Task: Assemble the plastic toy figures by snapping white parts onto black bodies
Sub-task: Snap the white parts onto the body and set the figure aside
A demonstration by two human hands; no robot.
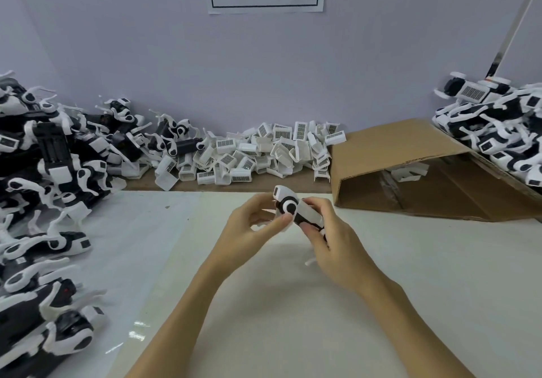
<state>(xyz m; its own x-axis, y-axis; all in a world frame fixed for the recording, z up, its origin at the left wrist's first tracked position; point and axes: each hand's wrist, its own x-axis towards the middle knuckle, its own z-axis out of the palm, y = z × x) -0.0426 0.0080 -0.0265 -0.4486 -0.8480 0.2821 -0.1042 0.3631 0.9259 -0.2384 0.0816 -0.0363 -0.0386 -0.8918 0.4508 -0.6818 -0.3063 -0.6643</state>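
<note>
You hold one toy figure (293, 210) above the tabletop (293, 304), your left hand (255, 225) pinching its white part, your right hand (328, 231) gripping the body. A heap of white parts (258, 152) waits by the wall, bodies (50, 172) lie piled left, and what look like finished figures (498, 125) lie right. Judging by the piles, plenty remains.
</note>
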